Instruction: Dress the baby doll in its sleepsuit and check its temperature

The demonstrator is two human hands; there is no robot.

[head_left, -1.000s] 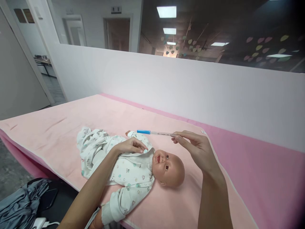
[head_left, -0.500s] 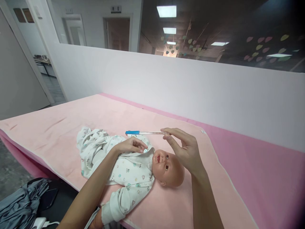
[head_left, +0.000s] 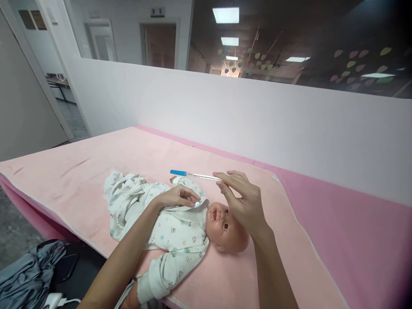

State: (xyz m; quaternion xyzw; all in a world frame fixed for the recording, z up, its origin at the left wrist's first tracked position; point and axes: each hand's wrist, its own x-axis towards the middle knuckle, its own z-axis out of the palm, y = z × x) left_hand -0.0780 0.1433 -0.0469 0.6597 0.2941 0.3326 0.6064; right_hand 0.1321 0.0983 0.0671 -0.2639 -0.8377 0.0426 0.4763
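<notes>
Fingers of the right hand (head_left: 245,201) pinch the clear end of a slim, blue-tipped thermometer (head_left: 195,174) near frame centre; it looks light, stiff and fragile (glass, perhaps), best gripped gently there. Slightly lower left, the left hand (head_left: 175,196) holds the soft-looking garment's (head_left: 180,229) edge.

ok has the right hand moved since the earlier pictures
Yes: against the doll's head, the right hand has shifted leftward in the view, and now partly covers it.
</notes>
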